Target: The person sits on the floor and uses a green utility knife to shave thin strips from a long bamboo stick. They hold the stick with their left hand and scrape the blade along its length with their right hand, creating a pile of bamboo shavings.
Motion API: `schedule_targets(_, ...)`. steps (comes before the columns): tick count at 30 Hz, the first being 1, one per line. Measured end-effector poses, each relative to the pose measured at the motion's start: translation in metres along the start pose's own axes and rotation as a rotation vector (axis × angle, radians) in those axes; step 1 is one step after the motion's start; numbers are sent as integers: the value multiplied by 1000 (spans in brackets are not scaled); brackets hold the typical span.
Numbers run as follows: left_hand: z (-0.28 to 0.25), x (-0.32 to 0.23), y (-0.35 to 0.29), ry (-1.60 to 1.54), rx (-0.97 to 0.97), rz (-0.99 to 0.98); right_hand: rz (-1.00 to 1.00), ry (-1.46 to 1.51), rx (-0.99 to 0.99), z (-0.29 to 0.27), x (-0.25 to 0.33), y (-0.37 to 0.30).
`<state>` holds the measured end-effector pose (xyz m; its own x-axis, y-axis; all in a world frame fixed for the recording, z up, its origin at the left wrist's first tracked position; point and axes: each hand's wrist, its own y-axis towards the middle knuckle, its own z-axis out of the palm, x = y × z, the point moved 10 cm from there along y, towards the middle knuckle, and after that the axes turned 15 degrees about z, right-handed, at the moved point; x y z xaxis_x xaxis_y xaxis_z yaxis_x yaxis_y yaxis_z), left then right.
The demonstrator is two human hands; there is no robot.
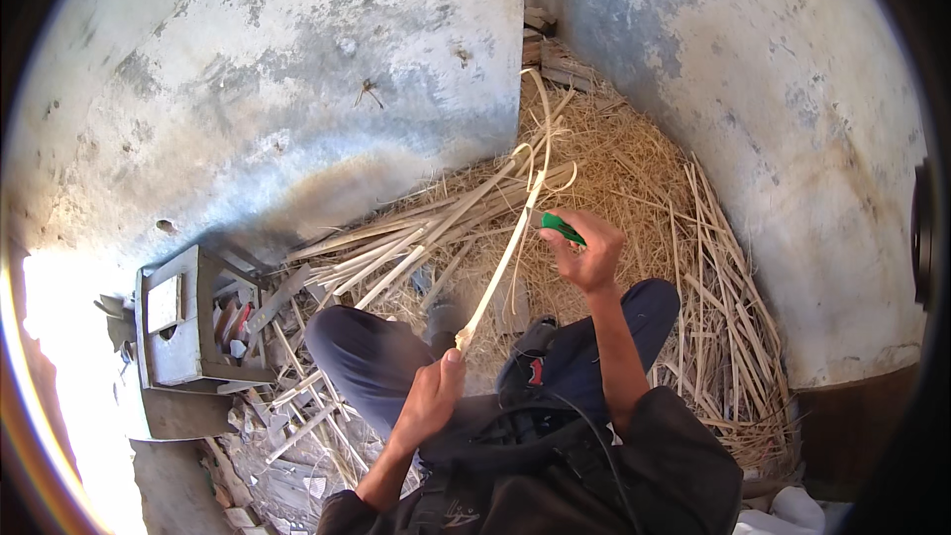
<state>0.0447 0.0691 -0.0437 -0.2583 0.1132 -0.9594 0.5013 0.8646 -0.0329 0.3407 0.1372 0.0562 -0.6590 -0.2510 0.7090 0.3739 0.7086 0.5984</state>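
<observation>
Both hands (pixel 433 398) (pixel 592 250) grip: left a strip (pixel 503 265), right a green tool (pixel 563 228); box (pixel 176 369) holds oddments (pixel 229 323).

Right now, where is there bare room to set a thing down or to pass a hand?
A hand could probably pass between the pale strip and right forearm. The grey patch below the wooden box, left of the scraps, looks bare. Straw and sticks crowd the area ahead and along the right wall.

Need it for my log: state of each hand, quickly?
Left hand: closed, holding the pale strip near its lower end.
Right hand: closed, holding a green-handled tool.
</observation>
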Motion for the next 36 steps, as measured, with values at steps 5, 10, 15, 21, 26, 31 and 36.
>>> schedule_targets(5, -3, 9, -8, -47, 2, -40, 154, 4, -40, 7, -27, 9)
schedule_targets(10, -2, 11, -7, -3, 12, -20, 145, -16, -7, 14, -25, 9)
schedule_targets(15, -10, 3, 2, 64, -67, 40, 491, 459, 297, 53, -69, 1)
schedule_targets(21, -18, -12, 5, 81, -82, 52, 797, 1074, 725, 81, -74, -23)
schedule_targets(26, -27, -22, 9, 145, -137, 71, 741, 784, 542, 71, -76, -24)
schedule_targets(31, -31, -33, 19, 183, -197, 123, 466, 530, 410, 61, -68, -49)
schedule_targets(36, -26, -43, 29, 189, -187, 154, 266, 371, 384, 56, -6, -67)
